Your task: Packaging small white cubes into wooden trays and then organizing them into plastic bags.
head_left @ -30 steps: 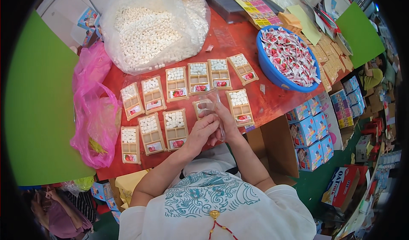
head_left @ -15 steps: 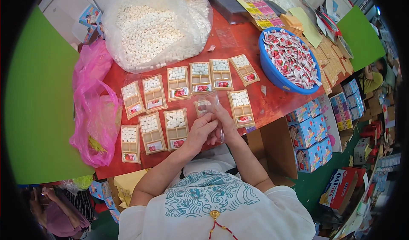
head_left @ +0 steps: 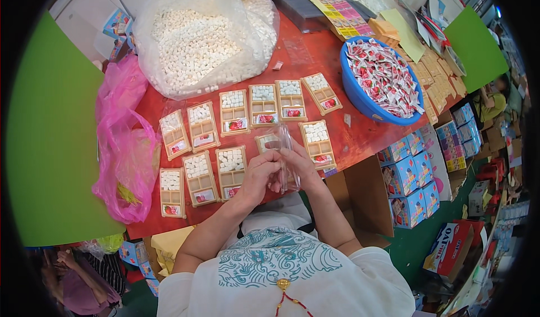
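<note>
Both hands meet at the near edge of the red table, around clear plastic covers [head_left: 289,177] held on edge, perhaps a small stack. My right hand [head_left: 304,169] is closed round their right side. Curled fingers of my left hand [head_left: 262,173] press against the left side. Just beyond the hands lies a beige tray [head_left: 266,141], partly hidden by them and the plastic. Several like trays stand around it in two rows, such as one tray [head_left: 230,165] left of my left hand and another [head_left: 318,142] right of my right. They hold white cubes and a strawberry-printed sachet.
A big clear bag of white cubes [head_left: 197,50] lies at the back left, with a pink plastic bag [head_left: 126,148] nearer. At the right edge stands a blue basin [head_left: 360,100] full of sachets. Below it are an open carton [head_left: 365,193] and stacked blue boxes [head_left: 402,173].
The plastic covers have turned more upright between my hands. My right hand has shifted slightly right, and my left fingers have moved onto the covers' left side.
</note>
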Demonstrator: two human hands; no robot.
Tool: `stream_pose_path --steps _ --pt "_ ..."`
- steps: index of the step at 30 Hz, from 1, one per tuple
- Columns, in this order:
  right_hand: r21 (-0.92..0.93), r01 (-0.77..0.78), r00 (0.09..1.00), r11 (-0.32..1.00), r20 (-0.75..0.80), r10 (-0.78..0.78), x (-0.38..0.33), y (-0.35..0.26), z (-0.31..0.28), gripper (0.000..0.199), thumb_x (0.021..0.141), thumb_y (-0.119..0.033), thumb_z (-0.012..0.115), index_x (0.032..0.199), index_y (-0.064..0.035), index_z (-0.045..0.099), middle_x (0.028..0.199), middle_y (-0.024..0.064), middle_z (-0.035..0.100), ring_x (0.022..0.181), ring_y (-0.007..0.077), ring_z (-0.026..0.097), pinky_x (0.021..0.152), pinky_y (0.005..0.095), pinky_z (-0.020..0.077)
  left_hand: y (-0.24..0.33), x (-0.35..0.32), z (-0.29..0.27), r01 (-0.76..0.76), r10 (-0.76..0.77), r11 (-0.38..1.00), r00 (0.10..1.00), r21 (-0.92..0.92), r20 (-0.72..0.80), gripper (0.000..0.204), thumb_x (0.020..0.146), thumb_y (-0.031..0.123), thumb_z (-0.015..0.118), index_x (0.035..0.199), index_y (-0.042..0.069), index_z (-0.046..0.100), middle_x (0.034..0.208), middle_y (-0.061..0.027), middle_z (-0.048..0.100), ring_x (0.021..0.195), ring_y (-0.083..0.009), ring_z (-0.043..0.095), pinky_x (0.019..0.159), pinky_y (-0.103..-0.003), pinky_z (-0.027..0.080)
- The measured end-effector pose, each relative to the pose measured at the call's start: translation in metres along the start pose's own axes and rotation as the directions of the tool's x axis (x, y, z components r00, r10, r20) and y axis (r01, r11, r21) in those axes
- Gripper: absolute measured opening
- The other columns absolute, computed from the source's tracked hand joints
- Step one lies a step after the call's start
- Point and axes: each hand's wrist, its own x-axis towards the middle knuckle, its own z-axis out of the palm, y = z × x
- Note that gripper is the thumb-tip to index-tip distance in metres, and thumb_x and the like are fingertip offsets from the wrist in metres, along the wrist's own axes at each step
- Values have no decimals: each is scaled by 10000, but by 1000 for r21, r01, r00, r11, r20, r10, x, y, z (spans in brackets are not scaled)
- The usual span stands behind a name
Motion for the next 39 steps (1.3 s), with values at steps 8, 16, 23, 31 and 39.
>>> stream_pose_path --steps 8,16,23,31,39 --pt "-31 72 996 997 -41 -73 0 0 -10 583 868 -219 543 1378 -9 355 1154 134 548 926 166 594 754 280 495 -4 3 -1 11 -12 1000 997 15 73 149 887 122 445 909 9 539 684 -72 572 546 -147 558 490 -237 459" --pt "-57 76 997 995 -13 -77 -2 2 -18 652 836 -209 526 1406 17 305 1319 211 470 1155 272 529 941 371 453 -1 4 4 76 -71 996 989 -36 133 151 914 141 451 907 17 538 674 -83 584 553 -156 569 504 -245 462" --pt "-27 11 1000 1000 0 -11 -5 -6 -13 683 829 -247 525 1413 18 289 1317 231 478 1162 290 530 948 376 456 0 6 4 74 -76 997 989 26 123 169 932 159 460 907 13 543 690 -88 603 542 -160 582 501 -246 466" --pt "56 54 999 997 -4 -54 -1 11 -25 711 826 -244 546 1421 30 269 1307 253 477 1173 311 522 985 400 429 -3 6 2 23 -25 999 998 48 55 134 894 144 492 888 23 549 681 -74 593 519 -152 560 490 -251 471" --pt "205 110 993 972 -74 -96 -1 13 -30 688 828 -238 577 1409 8 301 1285 227 503 1127 309 554 941 408 460 3 2 3 0 1 1000 1000 -31 23 100 895 130 491 899 41 537 730 -80 604 626 -152 592 549 -259 492"
